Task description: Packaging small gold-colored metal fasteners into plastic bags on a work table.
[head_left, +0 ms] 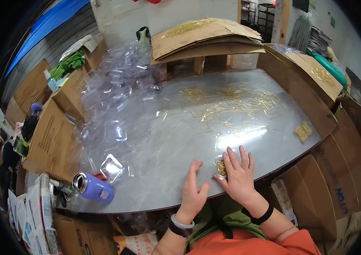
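Observation:
By the near edge of the grey table (163, 170) lies a small clear plastic box (221, 168) with gold-coloured metal pieces inside. My right hand (240, 176) rests flat beside it and partly over it, fingers stretched and spread, thumb near the box's lower edge. Part of the box is hidden under that hand. A short way to the left, my left hand (194, 192) is raised with its fingers up and thumb apart; it holds nothing. Loose gold-coloured thin sticks (235, 104) are scattered over the table's far middle.
Clear plastic boxes (116, 80) pile up along the left side. A purple bottle (97, 189), its top uncovered, stands at the near left. A packet of gold pieces (303, 131) lies at the right edge. Cardboard sheets (210, 40) with gold sticks stand at the back; cardboard walls (55, 142) border the table.

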Motion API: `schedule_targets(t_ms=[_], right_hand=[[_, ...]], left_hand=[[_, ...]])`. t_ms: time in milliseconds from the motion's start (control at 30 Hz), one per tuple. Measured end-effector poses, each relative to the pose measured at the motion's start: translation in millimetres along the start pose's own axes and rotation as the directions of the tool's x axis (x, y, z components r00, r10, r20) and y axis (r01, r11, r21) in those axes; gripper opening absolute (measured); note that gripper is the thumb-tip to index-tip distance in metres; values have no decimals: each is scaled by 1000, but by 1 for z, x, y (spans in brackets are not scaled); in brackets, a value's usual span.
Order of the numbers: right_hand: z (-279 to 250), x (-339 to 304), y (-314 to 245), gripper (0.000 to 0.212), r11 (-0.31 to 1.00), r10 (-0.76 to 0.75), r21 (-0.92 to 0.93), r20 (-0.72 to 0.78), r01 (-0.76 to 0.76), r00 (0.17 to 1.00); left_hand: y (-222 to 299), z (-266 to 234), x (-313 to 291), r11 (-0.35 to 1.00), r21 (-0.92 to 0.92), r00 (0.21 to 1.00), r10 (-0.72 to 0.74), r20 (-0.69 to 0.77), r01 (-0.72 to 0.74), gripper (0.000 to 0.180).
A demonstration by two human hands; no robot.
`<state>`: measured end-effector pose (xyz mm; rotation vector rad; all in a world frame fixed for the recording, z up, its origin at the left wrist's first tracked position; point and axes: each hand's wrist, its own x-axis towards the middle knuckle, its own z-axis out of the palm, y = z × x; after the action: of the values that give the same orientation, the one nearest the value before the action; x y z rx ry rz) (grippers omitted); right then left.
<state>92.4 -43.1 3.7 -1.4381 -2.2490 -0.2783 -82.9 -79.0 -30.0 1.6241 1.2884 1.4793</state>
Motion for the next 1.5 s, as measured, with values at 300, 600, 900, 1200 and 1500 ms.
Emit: schedule_targets(t_ms=[300,600,900,1200,1500], right_hand=[[-1,-15,145,78,810,510,-322,-24,-490,860],[8,6,222,90,473,837,-302,-141,-828,529],[-9,-5,226,69,648,746,59,-249,-759,618],[-10,85,138,64,929,-50,362,327,-77,944],[92,197,98,78,925,-378,212,428,315,821]], left_hand=[[5,-1,0,995,95,1000,-5,-9,6,71],[11,2,1,996,88,1000,-12,25,10,73],[13,0,0,990,138,1000,-3,30,-1,69],[11,4,0,974,224,1000,27,15,-29,65],[7,20,2,835,541,983,166,-73,-101,55]])
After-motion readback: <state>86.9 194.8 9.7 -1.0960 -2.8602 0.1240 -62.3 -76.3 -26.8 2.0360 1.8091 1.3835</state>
